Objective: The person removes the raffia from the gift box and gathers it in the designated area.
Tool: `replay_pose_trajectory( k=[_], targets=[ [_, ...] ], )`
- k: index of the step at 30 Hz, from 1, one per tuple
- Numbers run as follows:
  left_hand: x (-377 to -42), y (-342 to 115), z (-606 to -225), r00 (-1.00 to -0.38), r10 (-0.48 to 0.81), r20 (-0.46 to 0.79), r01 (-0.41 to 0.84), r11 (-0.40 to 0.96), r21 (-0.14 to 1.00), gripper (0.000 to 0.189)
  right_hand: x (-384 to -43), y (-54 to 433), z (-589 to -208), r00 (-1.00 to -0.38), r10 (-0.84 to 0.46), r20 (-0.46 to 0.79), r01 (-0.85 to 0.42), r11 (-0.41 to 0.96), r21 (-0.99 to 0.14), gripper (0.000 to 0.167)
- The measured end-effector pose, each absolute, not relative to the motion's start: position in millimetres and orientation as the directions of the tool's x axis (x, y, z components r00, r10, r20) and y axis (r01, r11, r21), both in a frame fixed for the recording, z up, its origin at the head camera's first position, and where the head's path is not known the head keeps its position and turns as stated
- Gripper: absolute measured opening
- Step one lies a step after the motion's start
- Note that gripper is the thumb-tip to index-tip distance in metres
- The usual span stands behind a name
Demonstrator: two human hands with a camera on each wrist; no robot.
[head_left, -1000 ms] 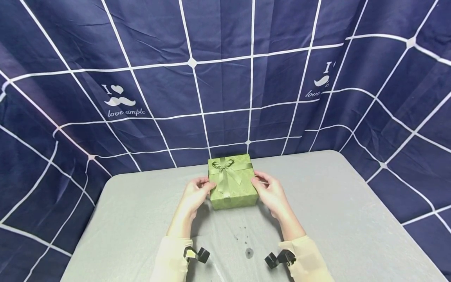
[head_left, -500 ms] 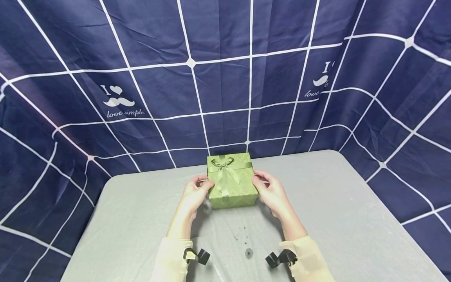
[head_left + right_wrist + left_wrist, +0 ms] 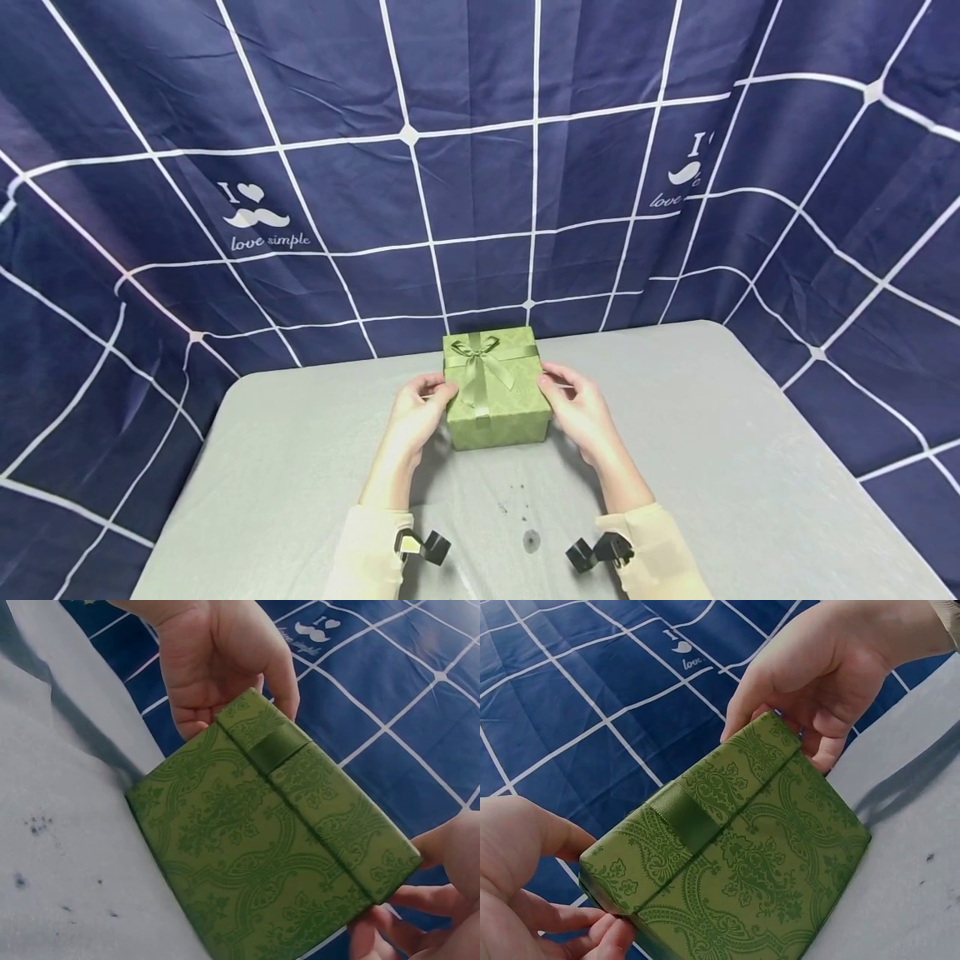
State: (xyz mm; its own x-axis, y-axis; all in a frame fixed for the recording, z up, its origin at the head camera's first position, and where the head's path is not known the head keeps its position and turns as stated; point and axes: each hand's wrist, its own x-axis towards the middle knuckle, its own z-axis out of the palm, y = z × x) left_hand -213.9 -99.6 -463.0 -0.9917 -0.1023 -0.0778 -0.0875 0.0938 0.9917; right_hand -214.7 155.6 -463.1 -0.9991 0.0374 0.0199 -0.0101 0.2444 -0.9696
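Green box (image 3: 497, 400) between left hand (image 3: 415, 410) and right hand (image 3: 583, 412) (neither nearer); both hands' fingers clamped on its lid (image 3: 724, 778) sides.

Both hands (image 3: 415, 410) (image 3: 580, 410) face each other, thumbs above bent fingers.

The grey bench (image 3: 712, 450) is backed and flanked by a navy curtain (image 3: 480, 183), crossed by white grid lines. A moustache print (image 3: 256, 217) lettered "love simple" is shown at left; another (image 3: 683, 173) is partly cut off at right. The bench is marked by small dark specks (image 3: 503, 507) and a roundish stain (image 3: 531, 541).
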Motion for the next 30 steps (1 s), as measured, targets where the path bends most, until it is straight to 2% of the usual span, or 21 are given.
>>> replay_pose_trajectory(
  k=[30],
  targets=[
    [-211.6, -101.6, -455.9, -0.994, -0.095, -0.053, -0.059, 0.063, 0.996, 0.049, -214.0, 157.9, -455.2, -0.998, 0.045, 0.051, -0.041, 0.202, -0.979, 0.041]
  ],
)
